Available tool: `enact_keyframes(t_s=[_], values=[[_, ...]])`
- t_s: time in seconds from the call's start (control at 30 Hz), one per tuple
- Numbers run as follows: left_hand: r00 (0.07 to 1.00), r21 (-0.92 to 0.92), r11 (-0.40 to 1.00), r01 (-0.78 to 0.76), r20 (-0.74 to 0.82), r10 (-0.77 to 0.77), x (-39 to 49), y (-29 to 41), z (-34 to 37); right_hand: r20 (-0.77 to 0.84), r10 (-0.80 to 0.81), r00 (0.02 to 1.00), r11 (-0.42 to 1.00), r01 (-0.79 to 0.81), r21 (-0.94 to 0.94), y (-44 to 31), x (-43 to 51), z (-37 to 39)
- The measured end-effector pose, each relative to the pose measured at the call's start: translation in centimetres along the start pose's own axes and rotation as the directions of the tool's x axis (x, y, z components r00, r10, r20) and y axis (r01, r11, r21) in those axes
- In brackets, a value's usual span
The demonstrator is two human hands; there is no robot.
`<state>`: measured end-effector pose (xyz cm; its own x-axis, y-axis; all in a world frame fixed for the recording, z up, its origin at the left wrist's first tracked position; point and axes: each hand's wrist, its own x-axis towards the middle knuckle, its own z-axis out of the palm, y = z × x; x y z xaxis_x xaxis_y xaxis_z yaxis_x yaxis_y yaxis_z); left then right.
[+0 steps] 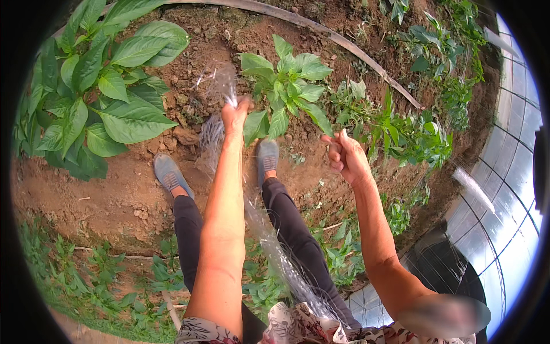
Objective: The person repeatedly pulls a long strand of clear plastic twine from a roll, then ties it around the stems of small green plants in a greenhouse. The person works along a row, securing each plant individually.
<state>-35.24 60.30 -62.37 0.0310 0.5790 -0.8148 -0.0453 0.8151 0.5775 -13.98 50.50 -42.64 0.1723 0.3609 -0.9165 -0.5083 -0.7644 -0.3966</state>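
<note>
My left hand (236, 114) is closed around a bundle of clear plastic twine (230, 88). Loose strands fan out above the fist, and more hang below it. A leafy young pepper plant (288, 84) grows just right of that hand, its lower leaves close to the fingers. My right hand (349, 155) is held up beside the plant's right-hand leaf tip, thumb and forefinger together and the other fingers curled. Whether a thin strand is pinched there cannot be made out. Another length of clear plastic strands (279, 258) trails down along my right leg.
A large pepper plant (107, 86) fills the left. A drip hose (300, 19) curves across the soil behind. Smaller plants (412, 137) line the row at right, before a film-covered greenhouse wall (494, 172). My shoes (169, 172) stand on bare soil, with more low plants (103, 275) behind.
</note>
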Motion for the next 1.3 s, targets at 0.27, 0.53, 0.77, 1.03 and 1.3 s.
enact_keyframes(t_s=[0.27, 0.53, 0.77, 1.03, 1.3], values=[[0.933, -0.368, 0.93, 0.009, 0.338, 0.125, -32.5, 16.0, -4.6, 0.516, 0.114, 0.849, 0.956, 0.048, -0.29, -11.6, -26.7, 3.6], [0.091, -0.185, 0.403, -0.896, 0.813, 0.575, -55.1, 37.1, 2.9, 0.862, -0.078, 0.501, 0.681, 0.658, -0.321, -28.4, -53.8, 4.2], [0.423, 0.082, 0.563, -0.822, 0.751, 0.508, -56.0, 41.5, 3.5, 0.486, 0.036, 0.873, 0.07, 0.483, -0.873, -38.4, -72.9, -4.5], [0.597, -0.119, 0.748, -0.653, 0.527, 0.605, -49.7, 43.4, 2.0, 0.278, -0.796, 0.538, -0.364, -0.058, -0.93, -41.5, -103.6, -10.5], [0.475, 0.13, 0.559, -0.819, 0.699, 0.534, -51.7, 50.5, 6.2, 0.771, -0.457, -0.443, -0.424, -0.653, -0.627, -49.3, -117.1, -1.4]])
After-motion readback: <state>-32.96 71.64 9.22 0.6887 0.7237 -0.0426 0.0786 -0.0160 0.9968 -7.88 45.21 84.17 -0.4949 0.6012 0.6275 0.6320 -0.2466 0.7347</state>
